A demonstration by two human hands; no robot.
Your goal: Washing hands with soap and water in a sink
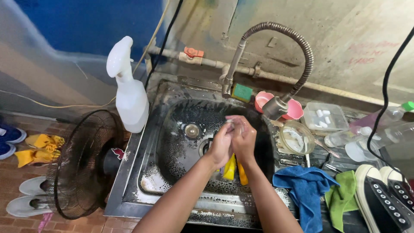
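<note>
Both hands pressed together over the sink, rubbing a small pale object.

At frame centre I see my left hand and right hand clasped against each other, fingers curled round a small pale object I can't identify; I judge this a scrubbing step, mid-way. Just below the wrists something yellow lies in the soapy sink. The tap head hangs right of centre, beside the right hand, with no water visible; rinsing would call for moving the hands under it. Further out: a white spray bottle upper left, a glass bowl and blue cloth at right.
</note>
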